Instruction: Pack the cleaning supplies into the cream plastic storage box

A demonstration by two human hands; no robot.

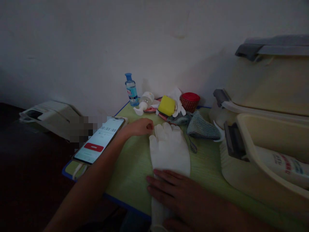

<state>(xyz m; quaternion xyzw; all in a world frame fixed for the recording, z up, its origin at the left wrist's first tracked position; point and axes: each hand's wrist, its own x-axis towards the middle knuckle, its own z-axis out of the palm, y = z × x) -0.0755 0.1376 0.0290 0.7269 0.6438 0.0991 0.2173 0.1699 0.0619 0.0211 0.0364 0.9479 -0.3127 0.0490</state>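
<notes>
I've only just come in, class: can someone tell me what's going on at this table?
A person's right hand lies flat on a pair of white gloves spread on the green, blue-edged table. The left hand is curled beside the glove fingertips. A phone with a lit screen lies left of them; a yellow sponge sits behind.

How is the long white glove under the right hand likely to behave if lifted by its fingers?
The long white glove would probably hang floppy, as its soft-looking fingers lie flat. It looks light for its length, with no visible bulk inside. The cuff end would likely stay down while the right hand lies across it.
</notes>
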